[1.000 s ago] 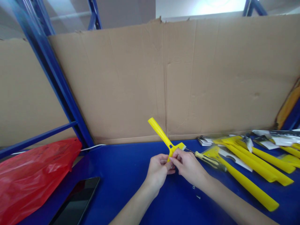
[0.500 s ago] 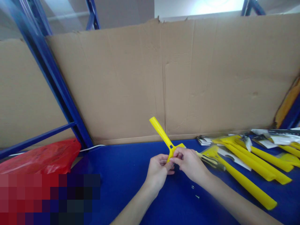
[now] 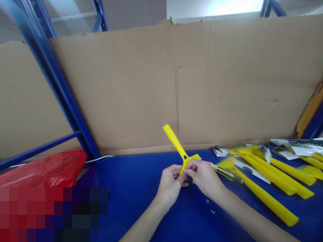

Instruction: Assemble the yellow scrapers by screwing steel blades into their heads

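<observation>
Both hands grip a yellow plastic tool handle with a forked head, held tilted over the blue table. My left hand has its fingers closed around the lower branch of the fork. Against that same head, my right hand pinches with thumb and fingertips; whether a small part sits between them is hidden. The long grip points up and to the left. Below my right wrist lie a small nut and a small screw. A screwdriver with a pale and dark handle rests just right of that hand.
Several long yellow handles and clear-wrapped packets lie on the right of the blue table. A red plastic bag is at the left. Cardboard walls off the back, beside a blue metal post.
The yellow handle's upper end has shifted slightly to the right and up. Both hands keep nearly the same place and grip.
</observation>
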`<state>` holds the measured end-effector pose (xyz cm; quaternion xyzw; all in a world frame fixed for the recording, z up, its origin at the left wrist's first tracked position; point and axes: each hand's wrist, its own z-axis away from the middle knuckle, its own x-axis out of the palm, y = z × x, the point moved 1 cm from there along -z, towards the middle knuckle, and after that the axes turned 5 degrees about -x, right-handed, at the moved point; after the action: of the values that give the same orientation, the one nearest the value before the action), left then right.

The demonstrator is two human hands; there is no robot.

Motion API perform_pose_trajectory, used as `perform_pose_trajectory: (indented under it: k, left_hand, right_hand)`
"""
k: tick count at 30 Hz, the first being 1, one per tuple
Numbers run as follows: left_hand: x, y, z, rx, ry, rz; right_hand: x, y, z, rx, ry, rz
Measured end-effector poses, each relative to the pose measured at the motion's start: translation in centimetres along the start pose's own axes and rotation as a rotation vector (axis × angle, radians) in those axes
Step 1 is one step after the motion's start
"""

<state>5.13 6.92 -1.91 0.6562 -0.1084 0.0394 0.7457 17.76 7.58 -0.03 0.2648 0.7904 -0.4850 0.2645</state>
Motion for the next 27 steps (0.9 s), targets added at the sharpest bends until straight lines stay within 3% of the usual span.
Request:
perform_pose_trajectory:
  k: [6, 18, 27]
  left_hand:
    - [0.1, 0.4, 0.2, -0.023, 0.029, 0.0]
    - [-0.1, 1.0, 0.5, -0.072, 0.086, -0.081]
    - [-0.1, 0.9, 0.5, -0.047, 0.049, -0.102]
  right_hand:
    - [-0.4, 0.6, -0.1, 0.124, 0.12, 0.076]
    - [-0.3, 0.5, -0.1, 0.071, 0.093, 0.062]
    - [-0.4, -0.2, 0.3, 0.042, 0.123, 0.131]
